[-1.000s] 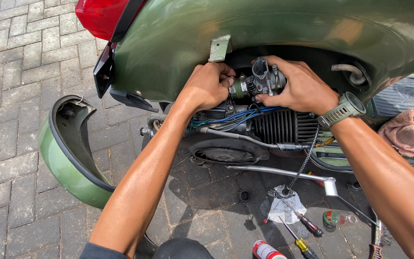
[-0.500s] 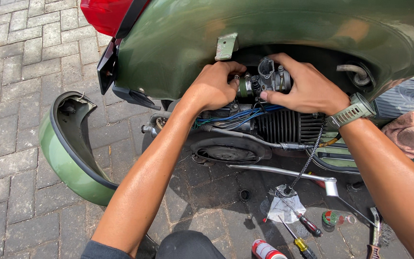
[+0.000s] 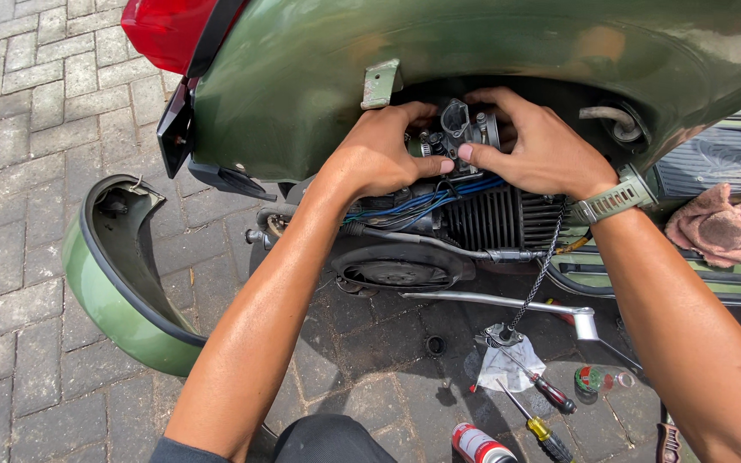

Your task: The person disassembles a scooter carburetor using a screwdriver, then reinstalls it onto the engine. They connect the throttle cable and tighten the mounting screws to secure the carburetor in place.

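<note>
A green scooter (image 3: 319,77) stands with its side panel off, baring the engine (image 3: 490,219). Both of my hands grip a dark metal carburetor (image 3: 460,129) inside the engine bay. My left hand (image 3: 383,154) clasps it from the left, thumb stretched across its front. My right hand (image 3: 542,146), a green watch on its wrist, covers it from the right and above. Blue wires (image 3: 422,201) run just beneath the part.
The removed green side panel (image 3: 109,283) lies on the brick paving at left. On the ground below sit two screwdrivers (image 3: 542,407), a spray can (image 3: 482,446), a white rag (image 3: 508,364) and a small bottle (image 3: 598,377). A pink cloth (image 3: 718,227) rests at right.
My view has shifted closer and slightly down. Both hands have stayed on the carburetor, with my right hand sliding further over its top.
</note>
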